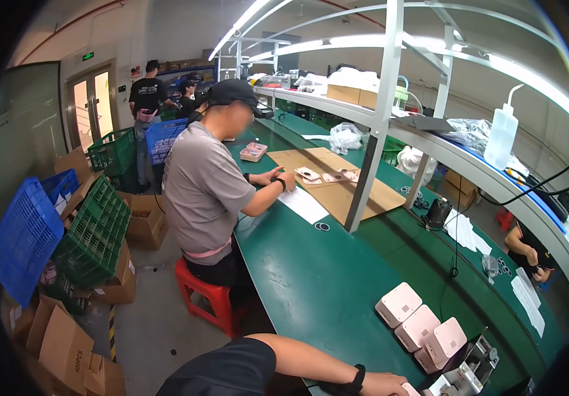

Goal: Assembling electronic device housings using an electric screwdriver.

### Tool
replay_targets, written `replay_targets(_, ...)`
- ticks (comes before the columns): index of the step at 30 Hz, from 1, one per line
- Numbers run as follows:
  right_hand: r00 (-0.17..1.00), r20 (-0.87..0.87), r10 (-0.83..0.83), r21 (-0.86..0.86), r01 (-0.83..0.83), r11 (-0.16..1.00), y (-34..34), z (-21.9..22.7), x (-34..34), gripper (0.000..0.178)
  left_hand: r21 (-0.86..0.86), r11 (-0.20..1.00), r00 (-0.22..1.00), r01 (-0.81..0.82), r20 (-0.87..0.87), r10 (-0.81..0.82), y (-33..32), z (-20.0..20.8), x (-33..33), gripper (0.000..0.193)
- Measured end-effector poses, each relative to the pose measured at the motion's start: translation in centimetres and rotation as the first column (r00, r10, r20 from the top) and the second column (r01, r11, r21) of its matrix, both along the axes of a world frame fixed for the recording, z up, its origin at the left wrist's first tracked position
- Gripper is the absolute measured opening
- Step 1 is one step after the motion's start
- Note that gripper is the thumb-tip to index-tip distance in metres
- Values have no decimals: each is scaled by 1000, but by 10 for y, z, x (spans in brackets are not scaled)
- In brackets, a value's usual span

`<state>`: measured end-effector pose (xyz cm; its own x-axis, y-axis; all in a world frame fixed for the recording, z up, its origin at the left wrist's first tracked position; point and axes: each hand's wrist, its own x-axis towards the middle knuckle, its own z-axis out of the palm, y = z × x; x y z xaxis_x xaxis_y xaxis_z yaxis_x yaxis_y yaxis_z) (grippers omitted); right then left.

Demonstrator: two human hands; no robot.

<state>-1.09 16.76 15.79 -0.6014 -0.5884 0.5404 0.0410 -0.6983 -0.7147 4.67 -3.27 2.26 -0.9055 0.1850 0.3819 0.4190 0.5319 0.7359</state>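
Observation:
My left hand (382, 384), with a black band at its wrist, is at the lower edge of the view and partly cut off. Its fingers are bent onto a pale pink piece (410, 390), of which only a corner shows. Right of the hand stands a metal bench fixture (466, 377), also cut off below. Beyond it, several pale pink square cases (400, 303) with rounded corners sit stacked and side by side on the green table (324, 290). My right hand is out of view.
A seated co-worker (208, 178) on a red stool (202, 303) handles something small over white paper (303, 204). Cardboard (380, 195) with pink parts lies beyond. A shelf post (373, 138) rises from the table. Green crates (93, 231) and cartons (66, 343) stand left.

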Motion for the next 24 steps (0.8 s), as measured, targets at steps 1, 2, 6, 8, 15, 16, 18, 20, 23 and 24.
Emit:
replay_targets(1, 996, -5, 94, -114, -94, 989, 14, 2, -1, 24, 165, 986, 983, -9, 183, -22, 1, -7, 1, 52)
replay_targets(2, 997, -2, 79, -121, -79, 989, 27, 4, -1, 24, 321, 946, 930, -41, 358, -82, 1, -16, 1, 51)
replay_targets(6, 980, -151, 130, 53, -123, 991, 83, 16, 28, 35, 669, 666, 349, -330, 742, -572, 0, -28, -18, 69)
replay_targets(8, 998, -48, -28, 82, 32, 996, 93, 15, 61, 39, 733, 625, 249, -270, 680, -690, 12, -49, -31, 96)
replay_targets(15, 826, -510, -241, 141, 357, 923, 119, -30, 35, 40, 667, 616, 219, -419, 733, -644, 96, -19, -80, 92)
replay_targets(16, 858, -416, -302, 162, 397, 903, 126, -34, 39, 35, 687, 613, 244, -392, 719, -650, 111, -22, -95, 89)
replay_targets(18, 897, -217, -384, 194, 425, 884, 134, -39, 48, 25, 715, 601, 266, -356, 695, -668, 139, -28, -117, 85)
replay_targets(20, 903, -151, -402, 211, 427, 879, 131, -41, 52, 24, 790, 544, 301, -285, 612, -731, 179, -41, -144, 80)
replay_targets(23, 924, 7, -382, 235, 370, 899, 127, -47, 54, 24, 792, 575, 415, -205, 602, -682, 207, -28, -150, 72)
replay_targets(24, 923, -6, -386, 239, 376, 895, 127, -50, 53, 25, 744, 648, 498, -163, 630, -597, 209, -20, -148, 67)
